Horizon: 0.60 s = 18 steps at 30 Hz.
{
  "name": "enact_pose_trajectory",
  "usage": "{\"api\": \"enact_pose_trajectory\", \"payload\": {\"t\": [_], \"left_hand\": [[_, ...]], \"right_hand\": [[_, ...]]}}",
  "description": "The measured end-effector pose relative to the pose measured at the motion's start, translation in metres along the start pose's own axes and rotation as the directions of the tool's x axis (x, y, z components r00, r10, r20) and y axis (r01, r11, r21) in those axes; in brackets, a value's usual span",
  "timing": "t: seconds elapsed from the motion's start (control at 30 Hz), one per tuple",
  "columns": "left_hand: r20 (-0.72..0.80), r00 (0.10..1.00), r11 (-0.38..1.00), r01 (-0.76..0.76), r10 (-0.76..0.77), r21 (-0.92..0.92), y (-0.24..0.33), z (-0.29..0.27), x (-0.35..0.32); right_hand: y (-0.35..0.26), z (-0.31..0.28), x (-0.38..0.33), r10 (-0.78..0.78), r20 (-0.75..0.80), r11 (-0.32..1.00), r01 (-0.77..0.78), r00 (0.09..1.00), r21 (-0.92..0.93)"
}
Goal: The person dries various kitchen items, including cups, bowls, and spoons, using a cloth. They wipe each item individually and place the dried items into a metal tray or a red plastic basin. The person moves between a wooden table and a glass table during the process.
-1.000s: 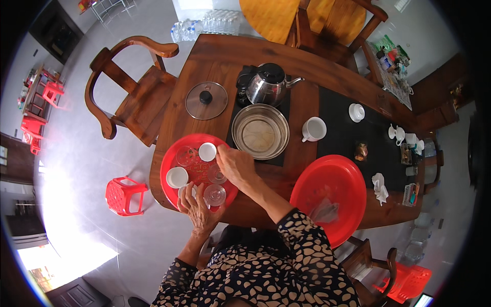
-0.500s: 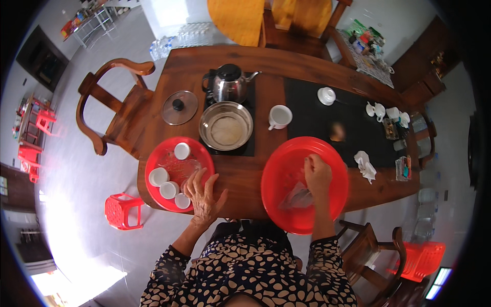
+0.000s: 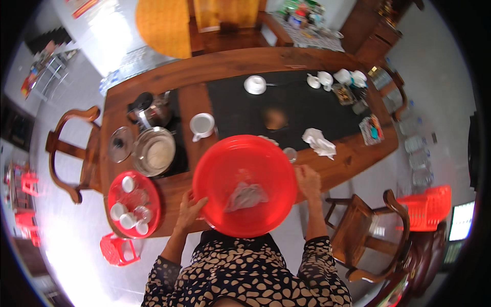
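Observation:
A round red basin [image 3: 245, 153] is in front of me, at the table's near edge, with a crumpled piece of clear plastic [image 3: 246, 197] lying in its bottom. My left hand [image 3: 190, 209] grips the basin's left rim, thumb on top and fingers partly hidden beneath. On the opposite side, my right hand [image 3: 308, 181] is closed at the right rim, some of its fingers out of sight. A small clear glass [image 3: 290, 155] stands just beyond the rim near my right hand.
To the left, a red tray [image 3: 155, 197] carries several white cups and clear glasses. Behind it are a steel pot [image 3: 171, 148], a glass lid [image 3: 121, 144] and a kettle [image 3: 152, 113]. A white mug [image 3: 202, 125] and crumpled tissue [image 3: 319, 143] lie farther back. Wooden chair [image 3: 358, 230] at right.
My left hand has come off the tray and my right hand out of the basin; both now hold its rim. The basin looks larger and closer. The view has turned rightward.

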<state>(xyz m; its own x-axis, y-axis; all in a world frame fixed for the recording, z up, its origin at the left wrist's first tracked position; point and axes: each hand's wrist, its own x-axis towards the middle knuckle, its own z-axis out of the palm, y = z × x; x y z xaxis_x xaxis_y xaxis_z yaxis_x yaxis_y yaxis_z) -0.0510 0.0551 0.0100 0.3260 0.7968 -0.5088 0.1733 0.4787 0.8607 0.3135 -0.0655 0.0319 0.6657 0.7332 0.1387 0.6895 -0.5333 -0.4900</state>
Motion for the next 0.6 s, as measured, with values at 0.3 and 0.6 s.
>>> {"api": "enact_pose_trajectory", "payload": {"t": [0.3,0.6], "left_hand": [[0.152,0.965,0.933,0.248,-0.214,-0.261,-0.003,0.03,-0.011],[0.191,0.953,0.827,0.3,-0.235,-0.477,-0.013,0.028,-0.018]], "right_hand": [[0.005,0.008,-0.018,0.005,0.55,0.725,-0.382,0.835,0.573],[0.031,0.007,0.007,0.055,0.454,0.77,-0.327,0.889,0.547]]}}
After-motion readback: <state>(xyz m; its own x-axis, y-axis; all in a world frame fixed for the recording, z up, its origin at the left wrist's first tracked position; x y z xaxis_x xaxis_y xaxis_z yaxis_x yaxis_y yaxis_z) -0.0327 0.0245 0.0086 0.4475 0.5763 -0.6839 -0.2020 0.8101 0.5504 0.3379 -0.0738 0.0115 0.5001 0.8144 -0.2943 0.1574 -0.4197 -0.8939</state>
